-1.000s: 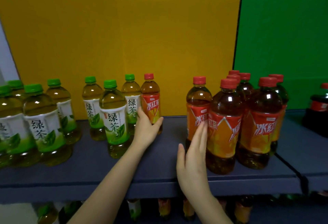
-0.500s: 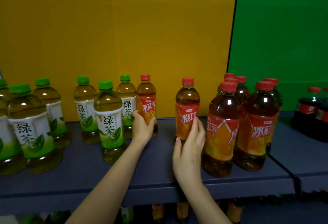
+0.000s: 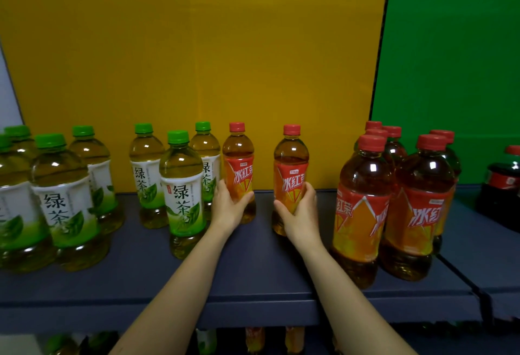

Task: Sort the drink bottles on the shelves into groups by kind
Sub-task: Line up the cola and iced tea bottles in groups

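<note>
The left hand is wrapped round the lower label of a red-capped iced tea bottle, which stands at the back of the shelf just beside the green tea bottles; the right hand grips a second iced tea bottle low on its label, in the gap between the green teas and the iced tea group at the right; both bottles look upright, though I cannot tell whether either is lifted clear of the shelf

The likeliest trouble is on the left; that bottle sits close against a green tea bottle, and the forearm passes right by the front green one, so a sideways pull could probably tip a neighbour; both grips are low on tall bottles, so a quick swing might let the tops lean; on the right, the front bottles of the iced tea group stand near the shelf's edge, and pushing a bottle in among them carelessly could nudge one forward and off
</note>
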`<state>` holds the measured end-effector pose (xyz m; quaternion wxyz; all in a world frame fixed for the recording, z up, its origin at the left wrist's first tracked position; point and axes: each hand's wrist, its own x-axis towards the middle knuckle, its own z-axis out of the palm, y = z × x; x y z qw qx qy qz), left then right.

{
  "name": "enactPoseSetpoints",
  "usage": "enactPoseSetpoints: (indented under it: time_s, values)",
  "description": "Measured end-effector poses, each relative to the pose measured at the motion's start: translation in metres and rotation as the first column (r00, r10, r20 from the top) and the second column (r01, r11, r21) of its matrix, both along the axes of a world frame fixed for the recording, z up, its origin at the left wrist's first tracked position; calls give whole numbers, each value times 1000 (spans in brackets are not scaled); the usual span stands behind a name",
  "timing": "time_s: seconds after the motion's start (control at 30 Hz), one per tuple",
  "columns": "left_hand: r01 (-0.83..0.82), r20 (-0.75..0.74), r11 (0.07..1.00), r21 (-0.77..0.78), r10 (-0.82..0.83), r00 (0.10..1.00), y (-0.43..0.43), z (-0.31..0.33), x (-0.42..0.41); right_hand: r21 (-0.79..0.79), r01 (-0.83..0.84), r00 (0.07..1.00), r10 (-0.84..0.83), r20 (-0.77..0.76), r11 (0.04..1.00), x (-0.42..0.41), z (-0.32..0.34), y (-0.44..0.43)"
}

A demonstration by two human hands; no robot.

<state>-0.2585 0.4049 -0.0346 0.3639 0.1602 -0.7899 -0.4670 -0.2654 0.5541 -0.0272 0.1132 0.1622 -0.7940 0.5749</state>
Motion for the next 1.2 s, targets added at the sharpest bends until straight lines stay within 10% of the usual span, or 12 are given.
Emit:
enactPoseSetpoints:
  time_s: [1.2]
  values:
    - [225,-50,969,100,-220,974,7,-9,7,107,9,999,-5,-37,994,-14,-8,-25]
